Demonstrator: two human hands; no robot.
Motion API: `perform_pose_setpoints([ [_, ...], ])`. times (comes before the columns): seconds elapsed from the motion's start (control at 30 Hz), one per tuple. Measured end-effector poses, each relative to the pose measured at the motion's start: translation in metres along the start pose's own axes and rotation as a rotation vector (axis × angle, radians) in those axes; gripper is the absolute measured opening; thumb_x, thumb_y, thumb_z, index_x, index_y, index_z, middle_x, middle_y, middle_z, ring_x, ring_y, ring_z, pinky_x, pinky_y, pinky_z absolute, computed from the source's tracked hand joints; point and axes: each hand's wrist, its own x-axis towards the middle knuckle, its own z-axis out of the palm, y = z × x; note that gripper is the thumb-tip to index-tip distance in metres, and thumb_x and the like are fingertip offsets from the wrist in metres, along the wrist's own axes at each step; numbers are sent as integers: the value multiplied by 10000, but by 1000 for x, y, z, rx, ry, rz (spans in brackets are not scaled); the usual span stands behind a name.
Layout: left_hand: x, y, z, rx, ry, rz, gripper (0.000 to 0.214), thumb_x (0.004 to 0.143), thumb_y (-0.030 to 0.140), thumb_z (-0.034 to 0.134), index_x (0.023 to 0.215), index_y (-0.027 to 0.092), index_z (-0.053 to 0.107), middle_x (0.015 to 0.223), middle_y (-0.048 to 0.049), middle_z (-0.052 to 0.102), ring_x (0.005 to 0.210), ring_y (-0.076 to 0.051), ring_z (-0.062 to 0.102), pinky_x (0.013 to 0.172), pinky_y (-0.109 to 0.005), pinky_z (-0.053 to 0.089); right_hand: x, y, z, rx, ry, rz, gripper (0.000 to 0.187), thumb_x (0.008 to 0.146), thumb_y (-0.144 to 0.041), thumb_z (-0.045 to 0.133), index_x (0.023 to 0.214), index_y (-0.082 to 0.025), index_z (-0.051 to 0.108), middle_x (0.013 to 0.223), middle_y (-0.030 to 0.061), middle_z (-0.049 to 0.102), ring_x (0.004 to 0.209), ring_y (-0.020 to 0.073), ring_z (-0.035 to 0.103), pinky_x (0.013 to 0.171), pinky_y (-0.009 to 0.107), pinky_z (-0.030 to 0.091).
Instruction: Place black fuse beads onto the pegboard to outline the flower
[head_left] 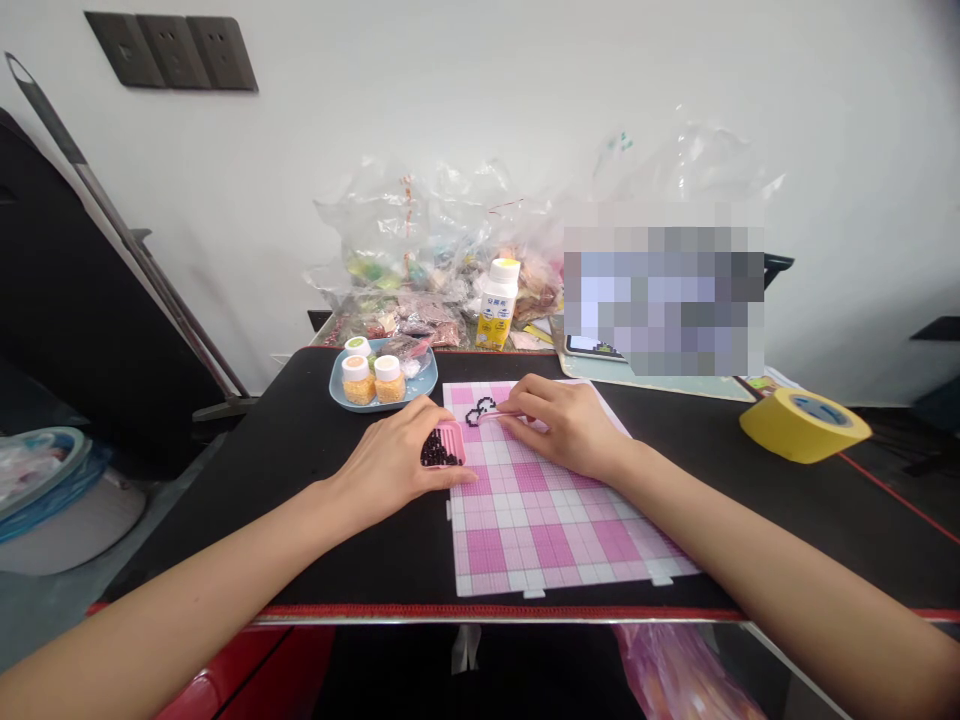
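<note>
Here, ridged pink tray (454,437), black beads (434,450), checkered board (517,515).

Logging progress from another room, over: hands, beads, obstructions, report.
Left hand holding pink ribbed tray of black beads. Right hand holding slim pink tool at black bead outline on pink checked board. Yellow tape roll right of board, apart from it.

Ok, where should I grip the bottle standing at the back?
Probably around the middle of the bottle, coming from the near side: it stands on its base, cap up, with plastic bags crowding behind it and on its left.
</note>
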Motion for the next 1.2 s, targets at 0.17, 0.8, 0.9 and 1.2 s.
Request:
perform_pose_setpoints([
  [0.17, 0, -1, 0, -3, 1, 4, 467, 747, 554, 647, 1032, 197, 552, 1003, -38, 574, 912, -230, 590, 827, -401, 478, 0, 0, -1, 4, -6, 3, 196, 902, -243, 488, 893, -161, 665, 837, 52, 642, 702, 128, 595, 596, 244, 434],
  [0.8, 0, 0, -1, -8, -5, -2, 453, 749, 566, 636, 1021, 216, 546, 1021, -42, 578, 926, -237, 589, 830, -402, 477, 0, -1, 0, 63, 1, 5, 220, 919, -257, 449, 976, -174, 644, 897, 63, 633, 730, 138, 594, 620, 265, 481],
  [0.9, 0, 1, -1, -13, -6, -5, 467, 748, 561, 641, 1030, 200, 550, 1013, -44, 577, 914, -235, 591, 821, -399, 478, 0, -2, 0, 89, 6, 13, 214, 918, -233, 443, 1004, -172, 629, 919, 71, 623, 737, 141, 590, 626, 270, 488],
  [1.2, 0, 0, -1, -3, -5, 1, 455, 759, 555, 635, 1027, 197, 550, 1022, -43, 574, 927, -233, 588, 838, -402, 472, 4, 13, 3, 102, 255, 250, 239, 934, -254, 406, 1055, -175, 595, 900, 81, 605, 750, 165, 564, 643, 282, 450],
])
